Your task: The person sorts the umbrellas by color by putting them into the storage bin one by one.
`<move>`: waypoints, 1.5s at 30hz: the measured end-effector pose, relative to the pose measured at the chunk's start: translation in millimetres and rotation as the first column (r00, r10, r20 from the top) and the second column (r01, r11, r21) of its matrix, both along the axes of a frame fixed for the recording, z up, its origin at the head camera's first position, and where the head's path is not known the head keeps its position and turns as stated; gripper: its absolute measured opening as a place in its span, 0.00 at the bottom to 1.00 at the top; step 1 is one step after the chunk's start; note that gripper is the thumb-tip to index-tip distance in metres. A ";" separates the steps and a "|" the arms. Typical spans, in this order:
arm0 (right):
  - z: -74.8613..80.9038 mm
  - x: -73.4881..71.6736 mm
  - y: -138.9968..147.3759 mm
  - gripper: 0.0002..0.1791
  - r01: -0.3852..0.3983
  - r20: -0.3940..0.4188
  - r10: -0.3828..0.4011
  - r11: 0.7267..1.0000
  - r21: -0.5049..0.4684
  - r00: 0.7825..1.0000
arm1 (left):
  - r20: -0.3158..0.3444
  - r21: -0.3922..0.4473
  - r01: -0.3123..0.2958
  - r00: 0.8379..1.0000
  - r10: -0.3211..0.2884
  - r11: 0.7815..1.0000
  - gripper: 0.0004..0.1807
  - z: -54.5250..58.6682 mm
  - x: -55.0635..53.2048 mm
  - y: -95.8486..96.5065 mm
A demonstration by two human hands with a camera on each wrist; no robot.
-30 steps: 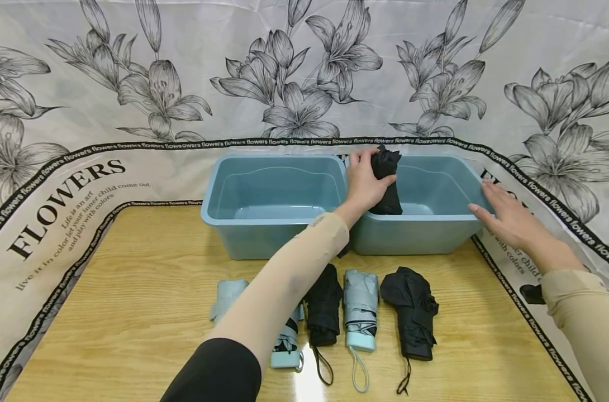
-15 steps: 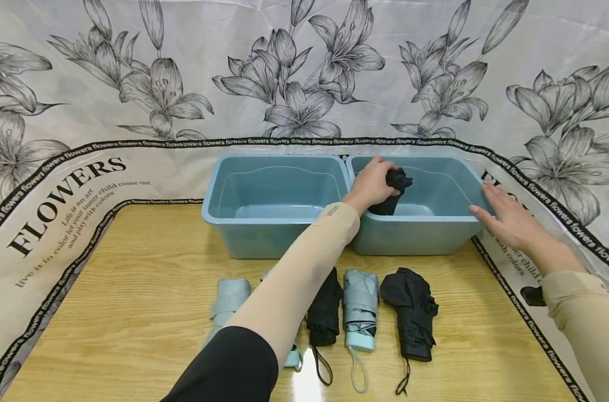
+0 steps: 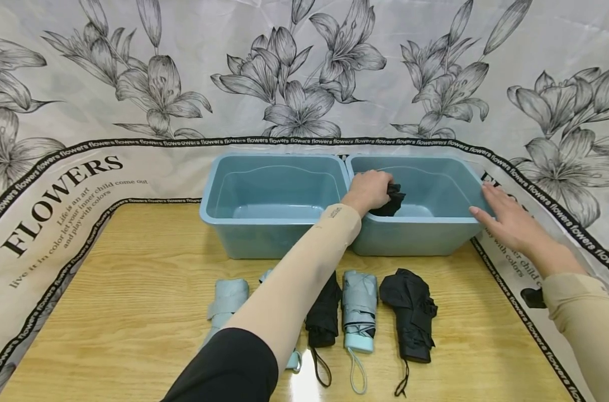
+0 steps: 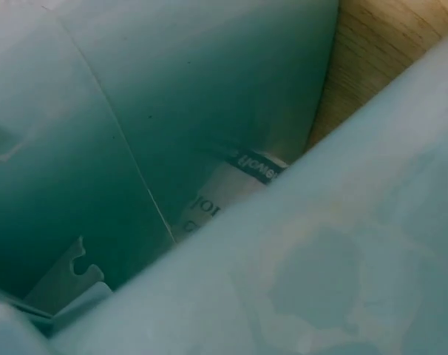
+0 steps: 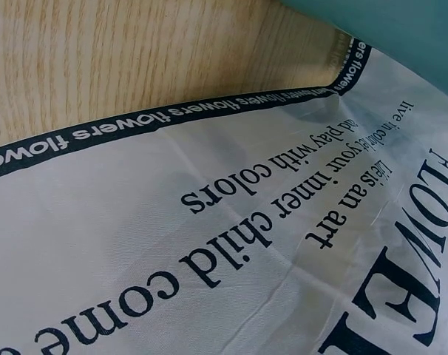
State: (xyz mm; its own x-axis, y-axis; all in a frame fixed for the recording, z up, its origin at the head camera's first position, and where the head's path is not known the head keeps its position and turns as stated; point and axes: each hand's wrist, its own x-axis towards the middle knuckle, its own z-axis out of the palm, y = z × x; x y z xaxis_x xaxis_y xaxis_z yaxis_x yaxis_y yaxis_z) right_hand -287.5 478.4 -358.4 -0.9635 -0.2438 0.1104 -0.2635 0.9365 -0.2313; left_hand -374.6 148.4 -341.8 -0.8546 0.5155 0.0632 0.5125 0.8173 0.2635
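My left hand (image 3: 369, 191) reaches down into the right blue bin (image 3: 410, 237), near its left wall. It grips a black folded umbrella (image 3: 392, 202), whose ruffled top shows past the fingers; the rest is hidden by the hand and the bin's front rim. My right hand (image 3: 510, 220) rests with straight fingers against the right rim of that bin. In the left wrist view, close blue-green bin walls (image 4: 209, 89) fill most of the picture and the hand is out of sight. The right wrist view takes in the printed cloth (image 5: 135, 244) and a bin corner (image 5: 401, 37).
A second blue bin (image 3: 274, 240) stands directly left. In front lie a black umbrella (image 3: 410, 312), a grey-blue umbrella (image 3: 360, 307), another black umbrella (image 3: 324, 315) and more grey-blue ones (image 3: 229, 298), partly behind my left arm. A flower-printed cloth (image 3: 174, 100) borders the wooden table (image 3: 133, 290).
My left hand has lowered the black umbrella from above the rim into the right bin, moving slightly right. My right hand has stayed at the bin's right rim.
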 end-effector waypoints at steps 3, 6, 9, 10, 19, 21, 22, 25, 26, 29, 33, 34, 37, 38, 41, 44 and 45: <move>-0.5 1.4 -1.5 0.42 0.001 0.011 -0.001 1.000 -0.003 1.000 | 0.015 -0.054 -0.011 1.000 0.012 0.998 0.17 0.1 2.1 -0.2; -0.5 2.1 -2.2 0.42 0.002 0.007 -0.002 1.000 -0.002 1.000 | 0.046 -0.027 -0.016 0.999 0.017 1.000 0.18 0.0 3.2 -0.4; 0.4 2.2 -2.0 0.42 0.001 -0.003 -0.001 1.000 0.001 1.000 | 0.056 0.023 -0.014 0.998 0.013 1.000 0.19 -0.1 2.6 -0.8; 0.5 2.0 -1.7 0.42 0.001 -0.007 -0.001 1.000 0.004 1.000 | 0.053 0.037 -0.010 0.999 0.008 0.999 0.19 -0.1 2.3 -1.2; 0.8 0.0 0.2 0.42 -0.002 0.002 0.002 1.000 -0.002 1.000 | 0.102 0.163 0.033 0.993 -0.050 0.986 0.20 4.8 9.4 -6.6; 0.8 -0.6 1.0 0.42 -0.003 -0.004 0.003 1.000 -0.002 1.000 | 0.130 0.220 0.038 0.989 -0.068 0.975 0.21 9.0 15.1 -8.9; 1.0 -0.7 1.1 0.42 -0.003 -0.006 0.003 1.000 -0.004 1.000 | 0.141 0.249 0.042 0.987 -0.079 0.968 0.22 11.3 18.3 -10.1; 1.3 -0.7 0.9 0.42 -0.005 -0.004 0.005 1.000 -0.006 1.000 | 0.154 0.332 0.065 0.980 -0.122 0.941 0.23 18.3 29.6 -15.7; 1.1 -0.7 0.9 0.42 -0.003 -0.004 0.003 1.000 -0.005 1.000 | 0.153 0.358 0.078 0.978 -0.140 0.931 0.24 20.6 33.6 -18.0; 0.0 -0.2 0.2 0.42 -0.001 0.000 0.001 1.000 -0.004 1.000 | 0.146 0.436 0.116 0.970 -0.197 0.893 0.25 26.9 45.7 -25.6; -1.0 0.5 -0.2 0.42 0.000 0.000 0.000 1.000 -0.004 1.000 | 0.129 0.556 0.142 0.959 -0.253 0.819 0.25 35.3 61.9 -37.2; -1.2 0.7 -0.3 0.42 -0.002 -0.002 0.002 1.000 -0.004 1.000 | 0.123 0.586 0.143 0.957 -0.262 0.797 0.25 37.4 66.5 -40.9; -1.4 1.2 -0.9 0.42 -0.007 -0.005 0.007 1.000 -0.008 1.000 | 0.099 0.672 0.143 0.955 -0.280 0.726 0.24 42.6 82.2 -53.2; -1.5 1.5 -1.1 0.42 -0.008 -0.005 0.008 1.000 -0.008 1.000 | 0.090 0.697 0.145 0.954 -0.286 0.702 0.23 44.2 87.7 -57.7; -1.0 1.8 -0.9 0.42 -0.011 -0.003 0.011 1.000 -0.011 1.000 | 0.066 0.765 0.146 0.951 -0.302 0.627 0.23 47.8 104.4 -71.9; -0.3 1.6 0.9 0.42 -0.014 -0.002 0.014 1.000 -0.012 1.000 | 0.026 0.810 0.167 0.947 -0.319 0.563 0.23 48.8 119.8 -86.6; 0.2 1.4 1.8 0.42 -0.015 -0.002 0.015 1.000 -0.013 1.000 | 0.013 0.818 0.175 0.947 -0.321 0.548 0.22 48.8 124.6 -91.5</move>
